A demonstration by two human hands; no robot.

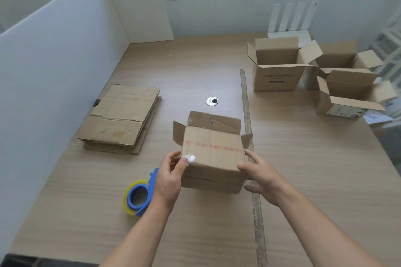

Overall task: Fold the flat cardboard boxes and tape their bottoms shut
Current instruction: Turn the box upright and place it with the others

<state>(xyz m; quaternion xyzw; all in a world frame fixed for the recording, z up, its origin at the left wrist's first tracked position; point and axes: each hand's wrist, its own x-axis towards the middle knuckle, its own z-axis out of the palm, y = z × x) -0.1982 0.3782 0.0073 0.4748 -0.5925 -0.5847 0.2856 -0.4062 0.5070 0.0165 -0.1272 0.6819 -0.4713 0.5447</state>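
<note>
Head view: the fingers point(173, 156) of the left hand point(168, 180) were curled round the left side of a small cardboard box point(213, 154). Its thumb pressed on the upper face beside a crumpled white scrap point(191, 158). The right hand point(263, 174) gripped the opposite side, thumb on the near top edge and fingers point(253, 158) wrapped along the right wall. The box sat between the two hands at the middle of the bench point(195, 67); whether it rested there or was lifted could not be told. It was plain brown corrugated board, squarish, with a line of blurred red print across the upper face and loose flaps standing out at its far end.

Just left of the left wrist lay a blue plastic tape dispenser point(138, 197) carrying a roll of glossy, yellowish clear tape. Further left, a stack of flat cardboard sheets point(121, 117), creased and scuffed, lay near a smooth white partition point(54, 71). Well apart, at the far right, stood erected boxes point(277, 65) with their flaps open. The bench had a pale wood-grain surface.
</note>
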